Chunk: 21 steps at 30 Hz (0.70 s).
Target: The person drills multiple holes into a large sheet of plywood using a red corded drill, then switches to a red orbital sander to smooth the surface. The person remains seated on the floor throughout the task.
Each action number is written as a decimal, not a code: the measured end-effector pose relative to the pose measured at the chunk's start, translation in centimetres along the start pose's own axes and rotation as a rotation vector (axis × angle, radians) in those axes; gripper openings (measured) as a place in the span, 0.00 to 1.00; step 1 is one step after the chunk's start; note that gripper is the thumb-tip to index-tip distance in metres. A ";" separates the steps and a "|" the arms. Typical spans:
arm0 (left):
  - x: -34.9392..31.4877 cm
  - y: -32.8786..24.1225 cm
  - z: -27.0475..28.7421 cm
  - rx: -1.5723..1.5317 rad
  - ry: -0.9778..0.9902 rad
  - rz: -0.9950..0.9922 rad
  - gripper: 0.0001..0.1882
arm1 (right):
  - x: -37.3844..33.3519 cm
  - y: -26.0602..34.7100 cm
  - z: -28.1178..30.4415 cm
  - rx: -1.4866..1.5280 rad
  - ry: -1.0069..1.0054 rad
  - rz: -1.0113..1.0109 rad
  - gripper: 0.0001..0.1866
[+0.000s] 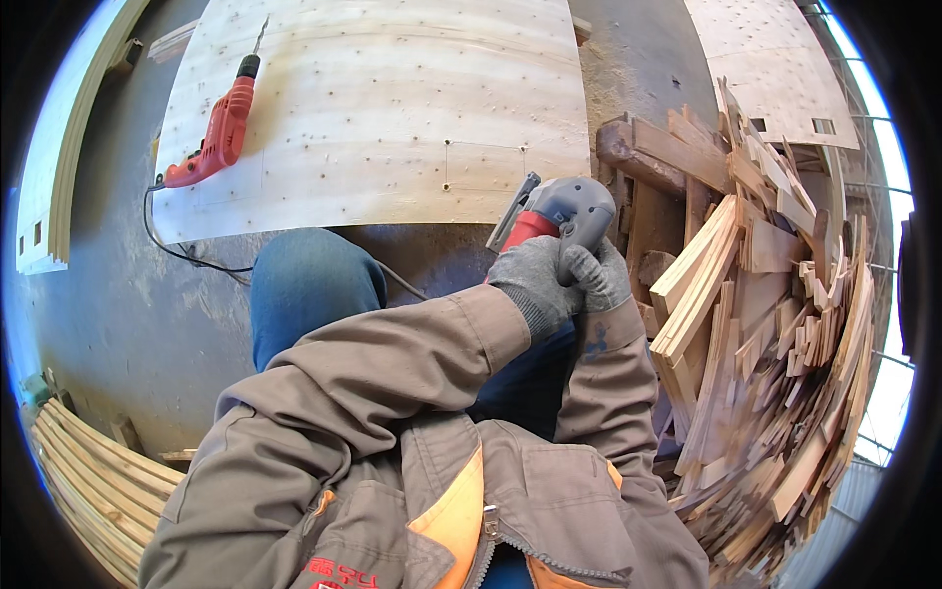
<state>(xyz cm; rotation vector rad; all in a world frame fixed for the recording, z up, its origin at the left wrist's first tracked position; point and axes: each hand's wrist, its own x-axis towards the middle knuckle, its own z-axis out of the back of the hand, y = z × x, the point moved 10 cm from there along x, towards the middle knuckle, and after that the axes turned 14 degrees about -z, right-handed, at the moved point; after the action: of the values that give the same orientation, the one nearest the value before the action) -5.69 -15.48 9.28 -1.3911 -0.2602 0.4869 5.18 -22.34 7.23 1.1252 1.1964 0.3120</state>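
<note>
Both my hands, in grey knit gloves, hold a red and grey jigsaw (579, 203) above the near right edge of a plywood sheet (392, 108). My left hand (535, 278) is wrapped round its red body. The fingers of my right hand (601, 278) close on the grey handle. The saw is tilted, its metal base plate (513, 208) facing left; no blade can be made out. To the left of the hands, pencil lines and small dark holes (446, 186) mark the sheet. A red corded drill (221, 133) with a long bit lies on the sheet's left part.
A large heap of wood offcuts (775, 324) rises at the right, close to my right arm. Black cable (196, 260) runs over the floor near my knee (309, 290). Stacked boards (98, 481) lie at lower left, cut panels (59, 147) at far left, another sheet (775, 59) at far right.
</note>
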 end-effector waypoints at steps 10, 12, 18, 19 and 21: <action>0.3 0.6 -0.6 -0.026 -0.028 -0.041 0.09 | -0.2 0.8 -0.4 0.027 0.012 0.000 0.34; 0.2 0.6 -0.6 -0.031 -0.033 -0.030 0.09 | -0.3 0.8 -0.2 0.020 0.005 -0.008 0.34; 0.1 -0.3 -0.3 -0.005 0.028 -0.030 0.17 | -0.7 0.3 0.6 0.062 -0.017 -0.024 0.31; 0.1 -0.4 -0.5 -0.010 0.047 -0.030 0.18 | -0.9 0.2 0.9 0.081 -0.021 -0.025 0.31; 0.0 -0.5 -0.5 0.007 0.077 -0.029 0.21 | -1.1 -0.4 1.1 0.127 -0.017 -0.056 0.30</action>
<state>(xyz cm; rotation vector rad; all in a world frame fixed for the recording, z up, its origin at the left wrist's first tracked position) -5.39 -15.97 9.66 -1.3941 -0.2156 0.4085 5.54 -23.92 7.52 1.1998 1.2438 0.1852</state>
